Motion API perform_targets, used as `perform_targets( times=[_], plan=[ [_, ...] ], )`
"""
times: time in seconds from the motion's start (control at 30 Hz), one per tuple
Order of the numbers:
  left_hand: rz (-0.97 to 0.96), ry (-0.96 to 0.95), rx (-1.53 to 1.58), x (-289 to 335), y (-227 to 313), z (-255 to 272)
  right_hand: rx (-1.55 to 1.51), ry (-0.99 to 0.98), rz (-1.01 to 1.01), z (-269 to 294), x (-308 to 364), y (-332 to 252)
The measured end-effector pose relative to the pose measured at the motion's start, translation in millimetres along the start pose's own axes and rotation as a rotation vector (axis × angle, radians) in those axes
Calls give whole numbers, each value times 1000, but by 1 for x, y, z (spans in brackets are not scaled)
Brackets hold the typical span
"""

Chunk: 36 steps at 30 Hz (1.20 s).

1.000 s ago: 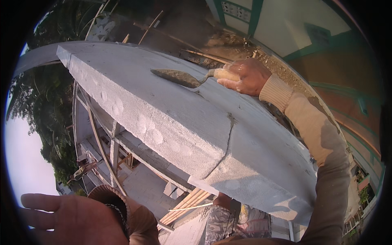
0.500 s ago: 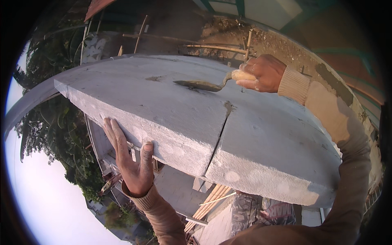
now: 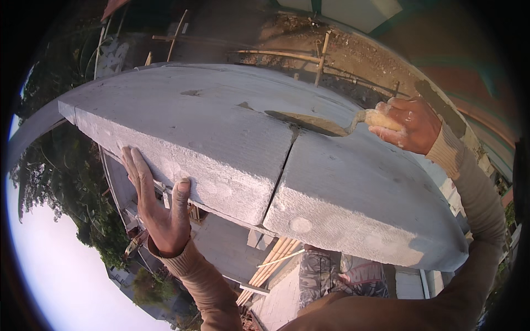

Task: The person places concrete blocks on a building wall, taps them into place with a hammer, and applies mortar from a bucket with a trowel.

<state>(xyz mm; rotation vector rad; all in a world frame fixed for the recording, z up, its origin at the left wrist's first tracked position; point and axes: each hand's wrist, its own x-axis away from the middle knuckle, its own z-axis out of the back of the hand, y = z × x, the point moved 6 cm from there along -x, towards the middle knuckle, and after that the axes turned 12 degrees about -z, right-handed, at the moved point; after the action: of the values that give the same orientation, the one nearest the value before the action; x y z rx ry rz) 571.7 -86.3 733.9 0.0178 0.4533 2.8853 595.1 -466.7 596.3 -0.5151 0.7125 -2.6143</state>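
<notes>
My right hand (image 3: 407,124) is closed round the wooden handle of a pointed trowel (image 3: 314,122). Its blade lies low over the grey wall face, close to the upper end of a dark joint (image 3: 280,176) between two pale blocks. A dab of mortar (image 3: 295,132) sits at that joint end, and another patch (image 3: 245,105) is stuck to the face nearby. My left hand (image 3: 161,198) rests with fingers spread against the rough edge of the left block (image 3: 182,143). The right block (image 3: 353,187) adjoins it across the narrow gap.
Below the blocks are bamboo poles (image 3: 274,265) and a lower concrete surface (image 3: 226,243). Beyond the wall, a bamboo frame (image 3: 323,58) stands over rubble-strewn ground (image 3: 353,47). Trees (image 3: 61,171) and open sky show at the left.
My right hand and the trowel have moved right and a little down, bringing the blade over to the joint. The left hand stays against the block while the whole view has shifted slightly.
</notes>
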Motion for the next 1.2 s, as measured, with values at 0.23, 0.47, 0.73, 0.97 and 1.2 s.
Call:
perform_targets(
  times=[0.23,0.47,0.73,0.97,1.2],
  plan=[
    [-98,46,-91,-21,11,-7,205,248,275,9,65,5],
    [-45,131,-121,36,-11,-1,25,98,103,-12,69,3],
    [-90,77,-67,20,-15,-26,257,261,281,-28,82,-22],
    [-29,77,10,4,26,-18,239,163,-88,16,128,35],
    [-44,37,-23,45,-5,-12,-140,-293,-348,-46,42,31]
  ],
)
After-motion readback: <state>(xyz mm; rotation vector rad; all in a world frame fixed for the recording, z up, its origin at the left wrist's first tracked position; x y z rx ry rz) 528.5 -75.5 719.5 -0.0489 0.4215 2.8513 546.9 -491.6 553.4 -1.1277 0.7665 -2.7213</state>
